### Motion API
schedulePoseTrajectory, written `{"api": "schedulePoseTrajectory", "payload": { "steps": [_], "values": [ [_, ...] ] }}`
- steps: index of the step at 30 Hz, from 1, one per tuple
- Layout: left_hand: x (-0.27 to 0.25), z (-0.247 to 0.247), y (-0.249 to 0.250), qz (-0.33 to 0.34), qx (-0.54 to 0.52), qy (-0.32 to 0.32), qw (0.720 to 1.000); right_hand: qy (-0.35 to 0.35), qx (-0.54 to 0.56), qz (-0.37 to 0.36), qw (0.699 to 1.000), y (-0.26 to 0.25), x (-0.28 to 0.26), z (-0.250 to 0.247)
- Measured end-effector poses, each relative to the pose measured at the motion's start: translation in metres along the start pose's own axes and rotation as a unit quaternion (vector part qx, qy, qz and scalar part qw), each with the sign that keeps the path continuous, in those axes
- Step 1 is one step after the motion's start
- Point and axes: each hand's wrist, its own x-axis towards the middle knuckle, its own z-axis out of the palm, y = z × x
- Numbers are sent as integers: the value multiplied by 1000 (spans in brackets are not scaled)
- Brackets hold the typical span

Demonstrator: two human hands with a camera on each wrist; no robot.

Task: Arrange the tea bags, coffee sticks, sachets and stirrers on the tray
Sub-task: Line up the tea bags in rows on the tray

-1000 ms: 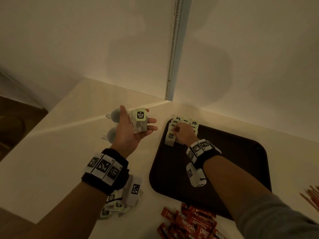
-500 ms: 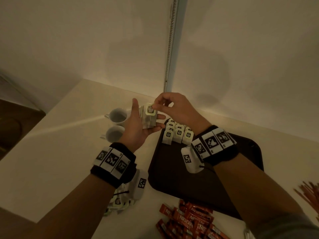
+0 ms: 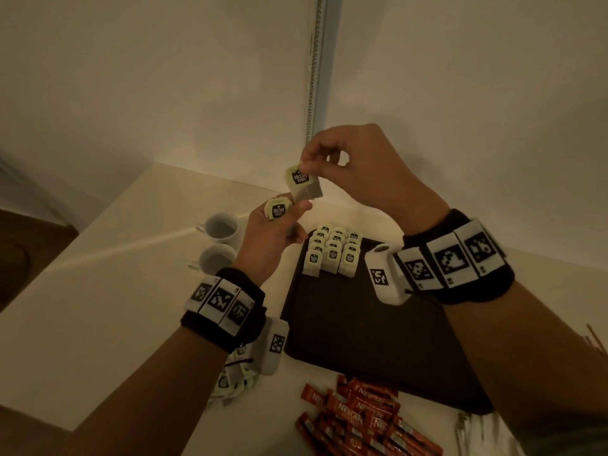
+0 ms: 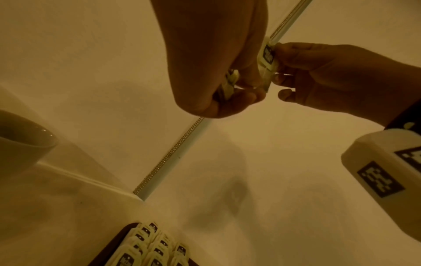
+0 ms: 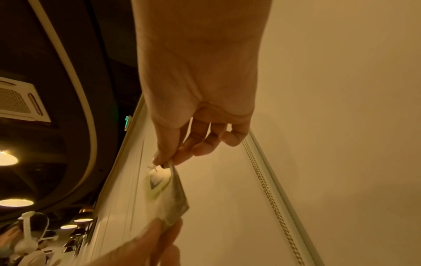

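My right hand [image 3: 316, 166] pinches one tea bag [image 3: 301, 184] by its top edge, lifted just above my left hand [image 3: 279, 222]. The left hand grips a small stack of tea bags [image 3: 278, 209], green label facing up. In the left wrist view the pinched tea bag [image 4: 266, 55] hangs between both hands. The right wrist view shows the tea bag [image 5: 164, 187] dangling from thumb and forefinger. Rows of tea bags [image 3: 334, 253] stand at the far left corner of the dark tray [image 3: 362, 330].
Two white cups [image 3: 220, 241] sit left of the tray. Red coffee sticks [image 3: 358, 416] lie in a pile in front of the tray. More tea bags [image 3: 230, 380] lie under my left wrist. Stirrers [image 3: 595, 340] show at the right edge. Walls meet behind the table.
My right hand left the tray's rows, came up to the left hand and pulled one tea bag off the stack. Both hands have risen.
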Motion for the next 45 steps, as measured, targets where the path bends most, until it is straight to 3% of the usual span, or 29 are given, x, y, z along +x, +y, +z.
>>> {"api": "schedulePoseTrajectory", "payload": {
  "steps": [8,37,42,45],
  "values": [
    [-5,8,3,15,1,-32,999,8,-34,-18,999,-10,2,-10],
    [-5,9,4,-5,-5,-24,1000,42,69,32,996,4,-7,-5],
    [0,-9,1,-42,-45,-8,998,47,89,100,990,36,-25,3],
    [2,-24,-1,-54,-95,-15,994,-23,45,191,980,71,-51,26]
  ]
}}
